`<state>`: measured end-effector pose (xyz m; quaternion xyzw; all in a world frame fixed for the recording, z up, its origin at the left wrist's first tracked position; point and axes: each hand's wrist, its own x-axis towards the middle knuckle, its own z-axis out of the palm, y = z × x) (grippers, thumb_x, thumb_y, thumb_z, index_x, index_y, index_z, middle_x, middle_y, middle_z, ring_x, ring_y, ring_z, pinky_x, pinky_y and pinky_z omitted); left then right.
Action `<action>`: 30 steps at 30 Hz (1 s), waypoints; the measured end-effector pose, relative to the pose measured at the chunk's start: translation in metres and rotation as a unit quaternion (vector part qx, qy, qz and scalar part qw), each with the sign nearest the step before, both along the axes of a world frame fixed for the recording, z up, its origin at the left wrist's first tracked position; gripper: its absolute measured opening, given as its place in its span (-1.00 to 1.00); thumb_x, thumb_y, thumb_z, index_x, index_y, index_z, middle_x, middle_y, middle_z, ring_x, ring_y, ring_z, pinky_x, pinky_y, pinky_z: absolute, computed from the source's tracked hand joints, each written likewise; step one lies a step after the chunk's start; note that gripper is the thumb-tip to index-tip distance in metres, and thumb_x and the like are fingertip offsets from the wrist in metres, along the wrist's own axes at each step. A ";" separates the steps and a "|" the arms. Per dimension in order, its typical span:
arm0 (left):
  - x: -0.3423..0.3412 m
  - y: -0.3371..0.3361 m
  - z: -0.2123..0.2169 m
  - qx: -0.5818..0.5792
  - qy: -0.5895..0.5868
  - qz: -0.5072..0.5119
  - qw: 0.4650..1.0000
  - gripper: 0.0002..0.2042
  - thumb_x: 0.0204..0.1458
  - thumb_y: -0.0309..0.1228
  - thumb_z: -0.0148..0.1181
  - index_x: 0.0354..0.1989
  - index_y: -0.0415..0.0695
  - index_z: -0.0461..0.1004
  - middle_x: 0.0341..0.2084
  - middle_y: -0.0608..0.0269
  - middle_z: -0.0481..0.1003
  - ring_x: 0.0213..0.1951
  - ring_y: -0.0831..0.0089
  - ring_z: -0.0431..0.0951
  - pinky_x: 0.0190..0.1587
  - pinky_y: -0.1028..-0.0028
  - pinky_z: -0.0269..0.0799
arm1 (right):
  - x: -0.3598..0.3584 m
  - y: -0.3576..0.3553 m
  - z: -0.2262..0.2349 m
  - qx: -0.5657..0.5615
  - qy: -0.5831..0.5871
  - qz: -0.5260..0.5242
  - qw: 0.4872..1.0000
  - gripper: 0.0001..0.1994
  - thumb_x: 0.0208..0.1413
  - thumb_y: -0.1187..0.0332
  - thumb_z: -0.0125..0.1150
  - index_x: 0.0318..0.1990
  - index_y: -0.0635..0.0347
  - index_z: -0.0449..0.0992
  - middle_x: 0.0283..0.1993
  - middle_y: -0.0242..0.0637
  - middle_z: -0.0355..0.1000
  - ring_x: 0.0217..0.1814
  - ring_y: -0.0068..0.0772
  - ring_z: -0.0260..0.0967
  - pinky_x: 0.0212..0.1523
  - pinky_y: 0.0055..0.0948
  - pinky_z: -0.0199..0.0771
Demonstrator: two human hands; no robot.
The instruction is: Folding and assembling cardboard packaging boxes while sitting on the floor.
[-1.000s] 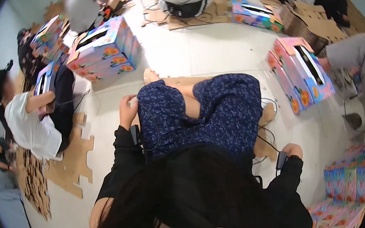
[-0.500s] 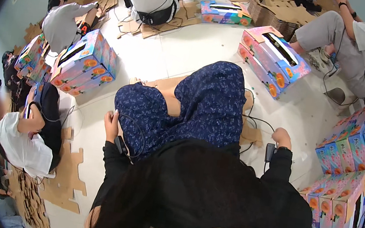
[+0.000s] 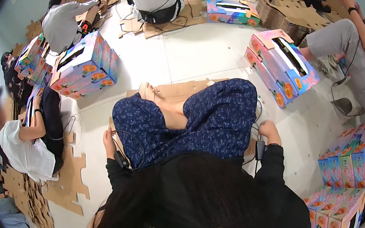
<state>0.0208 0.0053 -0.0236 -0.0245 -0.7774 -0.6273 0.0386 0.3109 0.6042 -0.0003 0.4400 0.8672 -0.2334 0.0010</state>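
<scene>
Resting on floor – left hand (image 3: 109,139) open | right hand (image 3: 269,130) curled – cardboard sheet (image 3: 181,91) between, underfoot

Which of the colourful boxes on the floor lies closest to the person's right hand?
The slanted pair of boxes just beyond the right hand; the stacked boxes to the right stand farther off.

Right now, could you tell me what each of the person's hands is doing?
Left hand: empty, resting by the floral skirt.
Right hand: grip cannot be told.
</scene>
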 end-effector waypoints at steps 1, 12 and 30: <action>-0.002 -0.008 -0.003 -0.002 0.005 -0.004 1.000 -0.74 0.18 -0.22 0.04 -0.37 -0.20 0.37 -0.41 0.22 0.45 -0.32 0.47 0.42 -0.12 0.48 0.29 | -0.006 0.000 0.004 -0.079 -0.122 0.024 0.989 -0.83 -0.23 0.42 0.06 -0.48 0.24 0.56 -0.43 -0.08 0.48 -0.37 -0.06 0.44 -0.28 -0.14 0.41; -0.024 0.076 0.114 -0.247 0.131 -0.044 0.959 -0.79 0.08 -0.44 0.12 -0.14 -0.24 0.41 -0.21 0.12 0.50 -0.13 0.34 0.47 0.00 0.44 0.31 | -0.027 0.045 -0.009 0.066 -0.090 0.044 0.993 -0.88 -0.14 0.43 0.07 -0.53 0.23 0.52 -0.43 -0.03 0.50 -0.38 -0.02 0.46 -0.36 -0.10 0.40; 0.034 0.260 0.128 -0.248 0.167 -0.438 0.848 -0.90 -0.09 -0.42 0.21 -0.42 -0.16 0.53 -0.44 0.09 0.50 -0.34 0.12 0.51 -0.24 0.31 0.41 | -0.164 0.075 0.106 0.118 0.386 0.052 0.913 -0.90 -0.09 0.46 0.13 -0.37 0.25 0.49 -0.40 -0.18 0.46 -0.35 -0.26 0.44 -0.27 -0.39 0.41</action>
